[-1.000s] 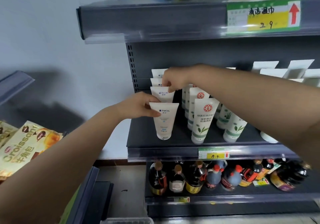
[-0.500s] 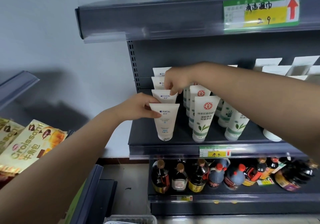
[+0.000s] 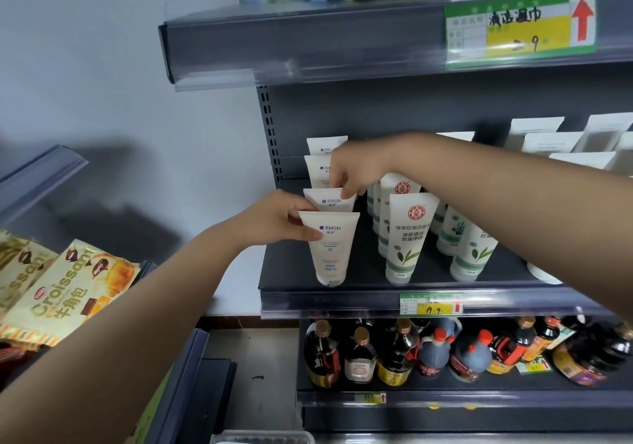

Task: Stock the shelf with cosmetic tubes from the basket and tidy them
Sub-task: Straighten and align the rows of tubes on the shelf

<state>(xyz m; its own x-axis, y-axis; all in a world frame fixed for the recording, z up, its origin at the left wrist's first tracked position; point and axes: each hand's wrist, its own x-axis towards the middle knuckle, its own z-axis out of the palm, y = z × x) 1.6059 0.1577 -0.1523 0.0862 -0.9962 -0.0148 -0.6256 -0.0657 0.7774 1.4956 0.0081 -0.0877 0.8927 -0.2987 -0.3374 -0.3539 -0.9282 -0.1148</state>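
Observation:
On the dark shelf (image 3: 359, 287) a row of white cosmetic tubes stands cap-down at the left. My left hand (image 3: 277, 219) grips the front white tube (image 3: 330, 250) at its upper left edge, thumb across its face. My right hand (image 3: 354, 169) reaches over from the right and pinches the top of the second white tube (image 3: 325, 200) just behind it. Two more white tubes (image 3: 320, 166) stand further back. To the right stand rows of green-leaf tubes (image 3: 406, 238). The basket (image 3: 260, 438) shows only as a clear rim at the bottom edge.
Dark sauce bottles (image 3: 394, 354) fill the shelf below. A price tag (image 3: 431, 303) sits on the shelf rail. The upper shelf (image 3: 308, 39) overhangs the tubes. Croissant packs (image 3: 65, 292) lie on a rack at the left. White boxes (image 3: 555, 142) stand at the back right.
Both hands stay on the same two tubes with only small finger shifts. The view has drifted a little, so the shelf sits slightly further right.

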